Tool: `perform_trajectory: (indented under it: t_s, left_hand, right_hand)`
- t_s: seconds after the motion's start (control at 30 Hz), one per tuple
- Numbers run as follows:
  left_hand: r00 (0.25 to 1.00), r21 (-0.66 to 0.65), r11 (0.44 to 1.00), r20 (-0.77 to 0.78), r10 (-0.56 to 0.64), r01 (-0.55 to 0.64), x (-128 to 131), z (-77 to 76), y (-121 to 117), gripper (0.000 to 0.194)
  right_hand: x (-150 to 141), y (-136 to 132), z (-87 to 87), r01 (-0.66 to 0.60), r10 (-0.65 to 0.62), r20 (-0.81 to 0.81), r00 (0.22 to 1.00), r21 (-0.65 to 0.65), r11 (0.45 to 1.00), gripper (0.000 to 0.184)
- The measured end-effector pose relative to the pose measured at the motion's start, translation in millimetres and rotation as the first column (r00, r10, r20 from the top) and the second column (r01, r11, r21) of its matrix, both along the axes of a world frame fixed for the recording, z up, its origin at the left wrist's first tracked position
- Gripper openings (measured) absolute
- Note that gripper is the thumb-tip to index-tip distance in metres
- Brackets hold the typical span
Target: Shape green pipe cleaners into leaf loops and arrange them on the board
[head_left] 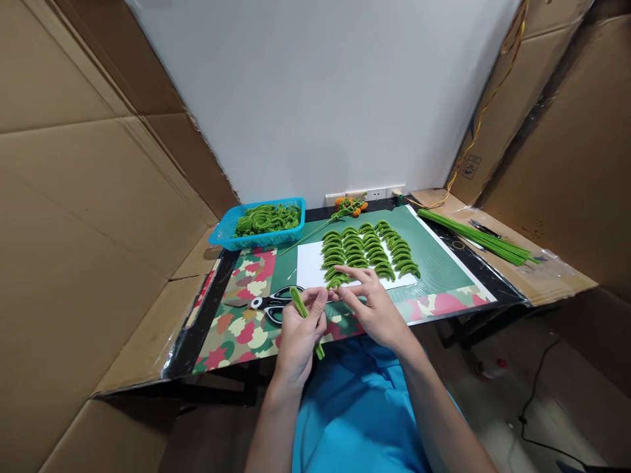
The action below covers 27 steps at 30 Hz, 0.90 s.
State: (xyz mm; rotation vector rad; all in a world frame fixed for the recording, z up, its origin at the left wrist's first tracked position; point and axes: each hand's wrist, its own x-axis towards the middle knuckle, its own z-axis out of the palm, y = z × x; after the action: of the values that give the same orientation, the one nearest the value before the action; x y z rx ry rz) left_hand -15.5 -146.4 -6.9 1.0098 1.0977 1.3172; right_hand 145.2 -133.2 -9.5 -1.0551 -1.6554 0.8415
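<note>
We sit at a black table [181, 355], a green mat [438, 276] spread over much of it. Near the back left stands a blue basket [261, 240] with green coils inside. A bundle of green stems [473, 235] lies at the right, and a sheet of white paper [308, 263] lies in front of us, four columns of curved green pieces [353, 248] set out over it. Our left hand [300, 335] is curled, its thumb pressed toward the forefinger; our right hand [372, 302] meets it at the fingertips, its other fingers spread out. Just beside the left hand we have the scissors [269, 303]. Our left hand grips a green strip [298, 301], which runs through the curled fingers, one end above the thumb, the other poking out below. A small green curl [337, 281] shows right by the joined fingertips; we cannot tell whether they pinch it or it lies behind them.
</note>
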Motion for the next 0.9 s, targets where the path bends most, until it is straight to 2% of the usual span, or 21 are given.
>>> perform_trajectory:
  t_s: [0.07,0.13,0.2,0.3,0.37,0.5,0.63,0.7,0.8,0.9]
  left_hand:
    - [0.999,0.015,1.0,-0.044,0.001,0.0,-4,0.1,2,0.039]
    - [0.995,0.039,0.999,-0.101,0.012,-0.009,-9,0.3,3,0.037]
    - [0.986,0.049,0.999,-0.164,0.028,-0.02,-13,0.5,3,0.036]
    - [0.97,0.035,0.999,-0.243,-0.009,0.018,-16,0.9,4,0.036]
    - [0.961,0.053,0.996,-0.272,-0.055,0.072,-16,1.5,4,0.036]
    - [0.953,0.068,0.989,-0.282,-0.11,0.134,-13,1.4,2,0.036]
    - [0.97,0.026,0.997,-0.232,-0.066,0.073,-10,-1.7,1,0.04]
    - [0.974,0.007,0.997,-0.215,-0.067,0.07,-8,-3.3,2,0.043]
    - [0.977,-0.041,0.989,-0.159,-0.146,0.141,-4,-5.2,2,0.047]
    - [0.981,-0.066,0.984,-0.095,-0.171,0.166,-2,-7.2,3,0.045]
  right_hand:
    - [-1,0,-1.4,0.023,-0.024,0.04,0.999,0.027,0.999,0.03]
    - [-2,0,-1.7,0.111,-0.117,0.069,0.991,0.087,0.99,0.024]
    - [-2,0,-1.6,0.178,-0.192,0.076,0.978,0.162,0.971,0.032]
    - [-2,1,-2.8,0.14,-0.159,0.063,0.985,0.237,0.961,0.048]
    - [-4,2,-5.0,0.103,-0.118,0.041,0.992,0.261,0.96,0.041]
    - [-7,4,-7.6,0.113,-0.096,-0.075,0.993,0.274,0.955,0.026]
    - [-1,5,-5.1,0.09,-0.076,-0.07,0.995,0.237,0.967,0.014]
    - [2,5,-4.8,0.053,-0.039,-0.079,0.996,0.179,0.983,0.011]
    - [2,7,-7.5,-0.055,0.06,-0.206,0.977,0.032,0.998,0.017]
    - [-2,9,-11.2,-0.106,0.071,-0.323,0.944,-0.092,0.99,0.018]
